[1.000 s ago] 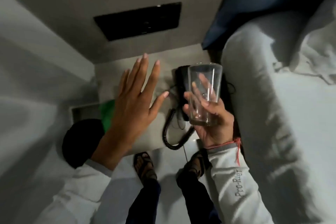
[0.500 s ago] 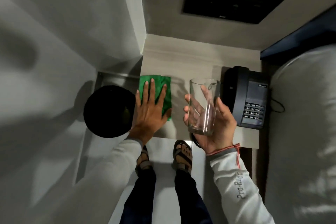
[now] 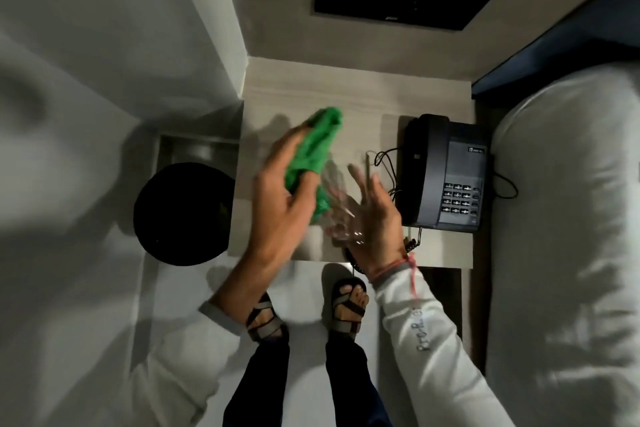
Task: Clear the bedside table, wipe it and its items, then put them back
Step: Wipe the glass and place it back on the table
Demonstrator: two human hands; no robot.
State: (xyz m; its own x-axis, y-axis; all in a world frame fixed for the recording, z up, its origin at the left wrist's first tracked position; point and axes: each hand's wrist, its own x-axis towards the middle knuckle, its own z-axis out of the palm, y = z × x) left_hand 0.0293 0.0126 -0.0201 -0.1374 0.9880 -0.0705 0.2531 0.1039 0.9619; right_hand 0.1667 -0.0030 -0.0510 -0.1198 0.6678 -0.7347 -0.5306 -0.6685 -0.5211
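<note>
While the glass (image 3: 341, 208) is held in the air above the front edge of the bedside table (image 3: 301, 94), it lies directly between the two hands, blurred, its long axis apparently tilted with the rim toward the left side.

Right hand (image 3: 375, 215): cupped around the glass from the right, fingers spread and partly open along its wall; grasping the glass near its base.

Left hand (image 3: 280, 198): closed on a bunched green cloth (image 3: 311, 152), whose lower end touches or enters the glass mouth; which of the two cannot be told through the blur. This hand is the nearer to the rim.

Telephone (image 3: 446, 173): on the tabletop's right side, against the right edge, its coiled cord hanging over the front edge.

Judged step: wiping the glass, the cloth to travel rightward into or around it.
</note>
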